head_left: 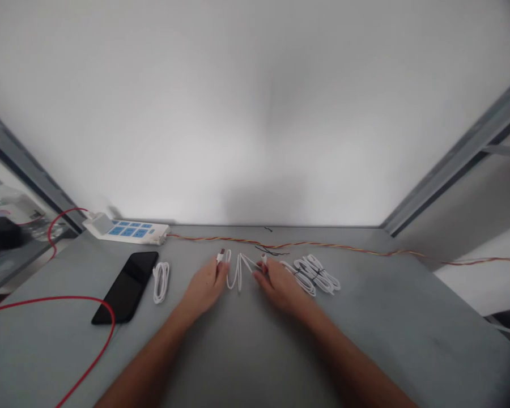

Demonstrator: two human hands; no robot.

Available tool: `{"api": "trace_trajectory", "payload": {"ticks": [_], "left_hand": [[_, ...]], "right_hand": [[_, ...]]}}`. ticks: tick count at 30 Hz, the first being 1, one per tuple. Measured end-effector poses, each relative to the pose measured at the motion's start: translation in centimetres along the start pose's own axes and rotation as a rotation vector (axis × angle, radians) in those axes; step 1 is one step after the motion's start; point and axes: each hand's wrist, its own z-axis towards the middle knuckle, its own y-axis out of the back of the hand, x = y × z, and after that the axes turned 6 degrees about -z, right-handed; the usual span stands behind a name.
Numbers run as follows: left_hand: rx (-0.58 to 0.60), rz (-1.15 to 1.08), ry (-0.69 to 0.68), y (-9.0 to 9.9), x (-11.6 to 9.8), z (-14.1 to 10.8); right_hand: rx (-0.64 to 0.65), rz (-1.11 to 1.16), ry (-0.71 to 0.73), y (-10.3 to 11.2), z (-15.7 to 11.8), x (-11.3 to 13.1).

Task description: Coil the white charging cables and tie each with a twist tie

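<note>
Head view: the left hand [204,286] and the right hand [281,286] are seen low over the grey worktop [408,323], both closed in a pinch, each apparently on one of the connector ends [220,256] of a thin white cable [239,273]. The ends are partly hidden by the fingers, so the exact grip cannot be told. The cable is laid in a loose zigzag on the worktop between the hands. It is judged light, soft and easily bent, and its smooth sheath may slip; the firmer connector ends are judged the best places to take hold, as the slack middle would sag.

A bundle of coiled white cables [317,275] is placed just right of the right hand. A smaller white cable coil [161,281] and a black smartphone [125,287] are placed further left. A power strip with blue switches [125,231] is set at the far edge, and a red cable [46,297] is looped across the left side. Twisted orange-and-red wires [323,247] and a short dark wire [266,250] are seen just behind the white cable and are judged a possible snag.
</note>
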Motion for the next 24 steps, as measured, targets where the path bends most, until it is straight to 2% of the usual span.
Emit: {"api": "trace_trajectory", "payload": {"ticks": [4, 8, 13, 16, 20, 24], "left_hand": [[0.096, -0.187, 0.048, -0.4, -0.3, -0.4], [0.128, -0.363, 0.125, -0.4, -0.6, -0.5], [0.039, -0.486, 0.167, -0.4, -1.0, -0.3], [0.019, -0.598, 0.153, -0.8, -1.0, -0.2], [-0.016, -0.711, 0.179, -1.4, -0.6, 0.0], [-0.002, -0.889, 0.303, -1.4, -0.6, 0.1]], "right_hand": [[0.093, 0.116, -0.027, -0.4, -0.4, 0.0], [0.179, 0.359, -0.152, -0.9, -0.2, -0.3], [0.107, 0.847, -0.320, -1.0, 0.3, 0.2], [0.031, 0.947, -0.410, -0.7, 0.6, 0.5], [0.020, 1.119, -0.504, -0.4, 0.8, 0.5], [0.006, 1.246, -0.542, -0.3, 0.8, 0.3]]}}
